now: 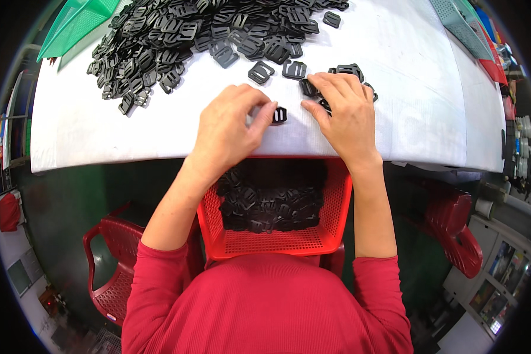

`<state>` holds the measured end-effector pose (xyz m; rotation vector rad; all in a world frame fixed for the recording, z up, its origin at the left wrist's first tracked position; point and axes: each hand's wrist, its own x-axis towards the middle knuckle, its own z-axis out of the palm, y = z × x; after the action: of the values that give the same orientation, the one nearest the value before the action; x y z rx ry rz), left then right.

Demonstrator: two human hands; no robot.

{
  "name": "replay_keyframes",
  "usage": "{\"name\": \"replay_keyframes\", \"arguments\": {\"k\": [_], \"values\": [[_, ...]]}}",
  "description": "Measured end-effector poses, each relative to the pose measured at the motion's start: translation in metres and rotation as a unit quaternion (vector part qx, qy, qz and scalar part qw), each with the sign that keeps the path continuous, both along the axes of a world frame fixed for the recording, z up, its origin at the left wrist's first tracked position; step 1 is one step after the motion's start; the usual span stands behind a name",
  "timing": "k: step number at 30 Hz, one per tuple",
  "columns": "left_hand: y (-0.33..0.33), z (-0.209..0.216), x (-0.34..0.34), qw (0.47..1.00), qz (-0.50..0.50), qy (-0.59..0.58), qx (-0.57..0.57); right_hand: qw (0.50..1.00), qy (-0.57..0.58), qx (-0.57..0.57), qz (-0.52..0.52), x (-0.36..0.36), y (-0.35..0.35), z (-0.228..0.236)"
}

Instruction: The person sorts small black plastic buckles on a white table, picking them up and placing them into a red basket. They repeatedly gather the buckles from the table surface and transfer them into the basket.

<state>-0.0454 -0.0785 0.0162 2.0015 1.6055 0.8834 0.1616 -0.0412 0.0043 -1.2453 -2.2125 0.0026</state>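
Note:
My left hand (233,124) pinches a small black plastic buckle (279,115) between thumb and fingers, just over the white tabletop. To its right, my right hand (347,115) reaches over a small group of black buckles (349,71), thumb and fingers apart. One dark buckle (308,88) lies at its fingertips; I cannot make out a firm grip on it, and the palm hides others. Two loose buckles, one tilted (261,72) and one flatter (294,69), lie beyond and between my hands.
A large heap of black buckles (153,50) covers the table's far left and middle. Below the table edge, a red perforated basket (271,243) holds many buckles. Green baskets (76,26) stand at the far corners. Dark red chairs (115,265) flank me.

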Motion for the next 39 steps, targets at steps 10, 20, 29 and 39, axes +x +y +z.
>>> {"name": "replay_keyframes", "arguments": {"k": [10,20,29,39], "values": [[0.037,-0.024,-0.016,0.971,0.003,0.149,0.189,0.991,0.082,-0.102,0.013,-0.018,-0.004,0.006],[0.018,-0.009,-0.016,0.993,0.055,0.058,0.085,0.996,0.059,-0.064,0.018,-0.020,0.032,-0.001],[0.035,-0.009,0.027,0.979,-0.096,0.050,0.174,0.987,0.096,-0.094,-0.091,0.044,0.004,0.028],[0.021,-0.015,0.053,0.954,-0.201,0.147,0.168,0.999,0.000,-0.005,-0.048,0.050,-0.045,0.002]]}}
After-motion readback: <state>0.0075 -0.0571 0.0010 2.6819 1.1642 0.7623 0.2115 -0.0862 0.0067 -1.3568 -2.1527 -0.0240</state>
